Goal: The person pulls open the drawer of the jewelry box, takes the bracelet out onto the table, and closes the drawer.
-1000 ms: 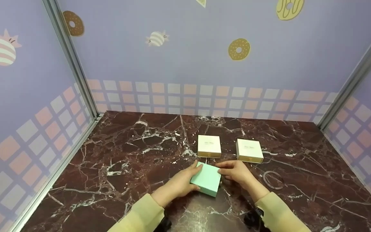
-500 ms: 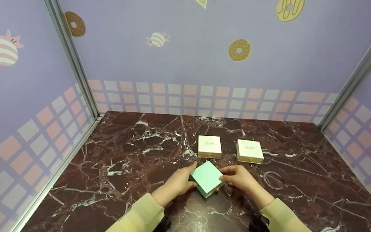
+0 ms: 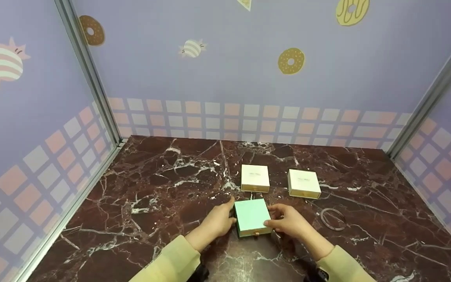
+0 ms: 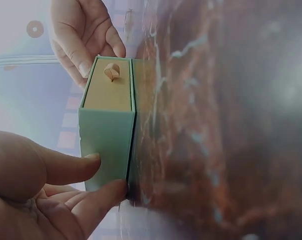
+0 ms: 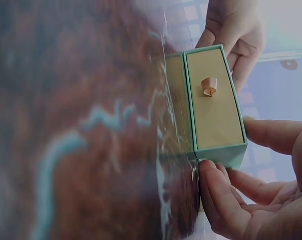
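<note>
A mint-green drawer box (image 3: 253,214) lies on the marble tabletop in front of the person. Its yellowish drawer front, with a small tan pull tab (image 4: 112,71), faces the person, and the drawer is closed. At the box's right side, the right hand (image 3: 288,221) has its thumb on the top edge and curled fingers (image 5: 223,200) against the side, pinching the corner. The left hand (image 3: 217,220) is at the left side, thumb and fingers extended, fingertips (image 4: 93,159) right at the green wall. The far ends of some fingers are hidden behind the box.
Two cream drawer boxes stand behind the green one, one straight behind (image 3: 255,178) and one to the right (image 3: 303,183). A flat clear ring (image 3: 332,219) lies right of the right hand. Patterned walls (image 3: 225,70) enclose the tabletop's back and sides.
Between both hands the green box has turned on the tabletop, so its drawer front now faces the person. The left hand's fingers have come off its top edge. The cream boxes and ring stay put.
</note>
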Demonstrator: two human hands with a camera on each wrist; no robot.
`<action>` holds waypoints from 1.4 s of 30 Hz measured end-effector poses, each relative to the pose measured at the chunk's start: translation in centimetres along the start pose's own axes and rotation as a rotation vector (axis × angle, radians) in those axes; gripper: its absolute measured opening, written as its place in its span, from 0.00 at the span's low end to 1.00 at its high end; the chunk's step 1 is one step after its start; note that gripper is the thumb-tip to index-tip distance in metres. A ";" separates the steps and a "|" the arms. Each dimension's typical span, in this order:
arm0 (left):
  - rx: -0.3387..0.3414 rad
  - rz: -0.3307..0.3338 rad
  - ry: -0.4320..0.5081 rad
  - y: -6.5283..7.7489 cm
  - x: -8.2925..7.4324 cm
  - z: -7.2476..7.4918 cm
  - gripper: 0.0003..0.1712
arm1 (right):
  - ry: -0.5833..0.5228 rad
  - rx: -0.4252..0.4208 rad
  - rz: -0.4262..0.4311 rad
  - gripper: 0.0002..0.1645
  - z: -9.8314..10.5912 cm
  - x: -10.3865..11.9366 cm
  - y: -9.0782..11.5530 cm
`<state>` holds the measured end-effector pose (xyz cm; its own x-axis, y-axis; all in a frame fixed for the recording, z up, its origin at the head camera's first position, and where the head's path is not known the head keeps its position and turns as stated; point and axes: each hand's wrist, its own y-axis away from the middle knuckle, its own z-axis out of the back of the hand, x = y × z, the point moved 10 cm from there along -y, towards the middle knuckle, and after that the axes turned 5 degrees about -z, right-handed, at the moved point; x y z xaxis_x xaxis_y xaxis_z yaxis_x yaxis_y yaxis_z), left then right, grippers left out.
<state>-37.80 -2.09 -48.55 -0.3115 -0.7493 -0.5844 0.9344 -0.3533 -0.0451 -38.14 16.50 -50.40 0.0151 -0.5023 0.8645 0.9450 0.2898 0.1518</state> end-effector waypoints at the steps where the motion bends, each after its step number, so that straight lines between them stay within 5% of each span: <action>1: -0.001 -0.005 0.012 0.0 0.0 0.0 0.42 | 0.010 -0.003 -0.001 0.36 -0.1 0.1 0.1; 10: -0.017 -0.053 0.142 0.0 -0.5 -0.1 0.30 | 0.029 0.014 -0.025 0.40 -0.8 0.3 0.4; 14: 0.004 -0.046 0.187 0.3 -0.5 -0.3 0.34 | 0.013 0.014 -0.031 0.41 -0.7 0.2 0.4; 22: 0.050 -0.020 0.184 0.5 -0.3 -0.7 0.40 | -0.023 0.029 -0.034 0.36 -0.7 0.0 0.7; 33: 0.041 -0.021 0.185 0.5 -0.5 -0.6 0.38 | -0.044 -0.123 -0.041 0.36 -0.4 0.4 1.2; 42: 0.025 -0.019 0.194 0.5 -0.4 -0.6 0.37 | -0.230 -0.102 -0.062 0.37 -2.1 0.5 1.5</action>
<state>-37.11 -1.66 -48.86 -0.2881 -0.6211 -0.7288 0.9232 -0.3824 -0.0391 -36.09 15.00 -50.74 -0.1075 -0.3148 0.9431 0.9701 0.1746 0.1688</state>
